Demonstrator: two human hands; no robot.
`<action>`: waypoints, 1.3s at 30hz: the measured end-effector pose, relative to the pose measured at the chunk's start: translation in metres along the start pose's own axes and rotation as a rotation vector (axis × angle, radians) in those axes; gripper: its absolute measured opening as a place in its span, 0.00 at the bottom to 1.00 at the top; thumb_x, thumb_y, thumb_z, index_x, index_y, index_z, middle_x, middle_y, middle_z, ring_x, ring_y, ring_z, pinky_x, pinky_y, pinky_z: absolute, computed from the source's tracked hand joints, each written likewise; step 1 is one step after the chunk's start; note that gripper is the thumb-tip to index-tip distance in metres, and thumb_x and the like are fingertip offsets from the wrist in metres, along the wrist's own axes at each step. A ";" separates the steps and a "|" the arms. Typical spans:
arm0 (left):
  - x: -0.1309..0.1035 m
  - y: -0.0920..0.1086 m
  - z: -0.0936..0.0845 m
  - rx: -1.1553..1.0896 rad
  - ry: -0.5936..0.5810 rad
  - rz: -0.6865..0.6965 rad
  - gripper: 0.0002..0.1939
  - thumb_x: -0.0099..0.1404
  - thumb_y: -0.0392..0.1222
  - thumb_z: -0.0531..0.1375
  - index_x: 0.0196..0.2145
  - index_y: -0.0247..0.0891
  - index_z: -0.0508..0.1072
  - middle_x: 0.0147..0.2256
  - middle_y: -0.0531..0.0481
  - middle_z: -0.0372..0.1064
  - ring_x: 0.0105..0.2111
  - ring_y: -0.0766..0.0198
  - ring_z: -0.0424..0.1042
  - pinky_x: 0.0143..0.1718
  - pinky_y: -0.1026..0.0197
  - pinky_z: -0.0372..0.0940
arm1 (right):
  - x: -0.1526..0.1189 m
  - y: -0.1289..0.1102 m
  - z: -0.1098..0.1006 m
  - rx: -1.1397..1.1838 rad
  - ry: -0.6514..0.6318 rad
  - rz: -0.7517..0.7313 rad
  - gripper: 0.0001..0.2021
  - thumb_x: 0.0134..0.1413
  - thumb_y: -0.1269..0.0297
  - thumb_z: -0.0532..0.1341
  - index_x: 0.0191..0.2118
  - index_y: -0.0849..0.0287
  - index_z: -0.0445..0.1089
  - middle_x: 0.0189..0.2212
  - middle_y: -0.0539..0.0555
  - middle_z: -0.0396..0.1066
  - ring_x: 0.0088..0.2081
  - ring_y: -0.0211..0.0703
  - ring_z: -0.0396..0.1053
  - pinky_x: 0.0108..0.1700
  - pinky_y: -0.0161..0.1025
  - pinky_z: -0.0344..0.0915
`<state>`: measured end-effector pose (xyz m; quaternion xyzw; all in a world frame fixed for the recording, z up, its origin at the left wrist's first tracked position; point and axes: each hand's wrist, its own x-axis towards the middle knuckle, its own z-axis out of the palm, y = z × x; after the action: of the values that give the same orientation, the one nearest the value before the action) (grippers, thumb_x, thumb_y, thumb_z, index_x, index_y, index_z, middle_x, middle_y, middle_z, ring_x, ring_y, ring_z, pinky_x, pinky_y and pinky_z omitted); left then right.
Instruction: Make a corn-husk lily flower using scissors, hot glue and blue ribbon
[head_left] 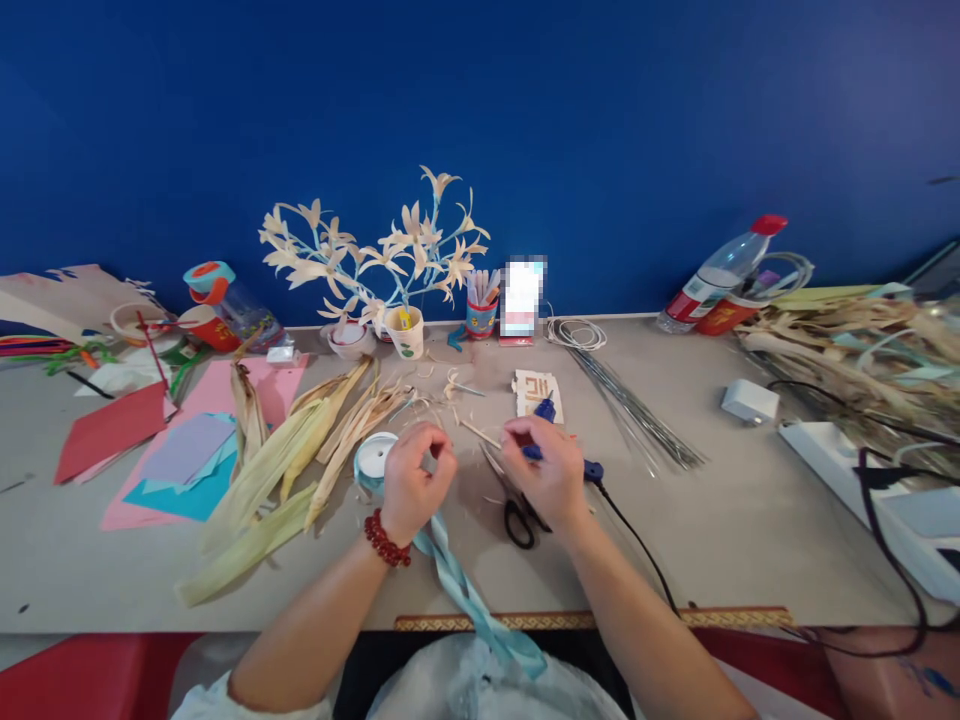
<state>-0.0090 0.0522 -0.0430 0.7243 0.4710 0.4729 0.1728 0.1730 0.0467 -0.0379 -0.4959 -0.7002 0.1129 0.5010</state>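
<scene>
My left hand (418, 480), with a red bead bracelet (387, 538) at its wrist, is closed in a pinch beside a roll of pale blue ribbon (373, 460). What its fingertips hold is too small to make out. A length of light blue ribbon (469, 595) hangs below that hand, down over the table edge. My right hand (547, 470) is also pinched, over the blue glue gun (592, 470) and black-handled scissors (519, 524); anything between its fingers is too small to see. A gap separates the two hands.
Behind stand husk flowers (411, 235) in a cup (406, 332) and a phone (523, 298). Husks (300, 440) and coloured paper (180, 450) lie left. Wires (637, 410), a bottle (712, 280), a power strip (862, 490) and more husks (840, 350) are right.
</scene>
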 end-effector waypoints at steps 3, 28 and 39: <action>0.001 -0.005 -0.002 0.020 0.038 -0.014 0.05 0.61 0.33 0.54 0.28 0.39 0.66 0.25 0.53 0.65 0.29 0.64 0.66 0.33 0.62 0.60 | 0.012 0.003 -0.009 -0.126 -0.026 0.056 0.05 0.57 0.68 0.57 0.33 0.57 0.70 0.28 0.51 0.73 0.30 0.40 0.70 0.35 0.35 0.63; 0.000 -0.013 -0.003 -0.170 0.098 -0.089 0.07 0.64 0.40 0.54 0.28 0.39 0.68 0.25 0.52 0.66 0.28 0.63 0.66 0.32 0.62 0.60 | 0.101 0.050 0.015 -0.613 -0.584 0.085 0.09 0.57 0.67 0.58 0.39 0.58 0.75 0.38 0.55 0.76 0.41 0.45 0.70 0.39 0.35 0.61; 0.011 -0.024 -0.002 -0.516 0.320 -0.342 0.10 0.64 0.45 0.56 0.30 0.37 0.69 0.25 0.54 0.66 0.24 0.68 0.65 0.27 0.65 0.63 | 0.040 -0.005 0.020 -0.370 -0.747 -0.044 0.08 0.51 0.73 0.60 0.35 0.56 0.75 0.33 0.51 0.75 0.37 0.41 0.71 0.37 0.33 0.60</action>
<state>-0.0226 0.0731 -0.0530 0.4838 0.4715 0.6483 0.3511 0.1537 0.0839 -0.0206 -0.4875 -0.8526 0.1466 0.1175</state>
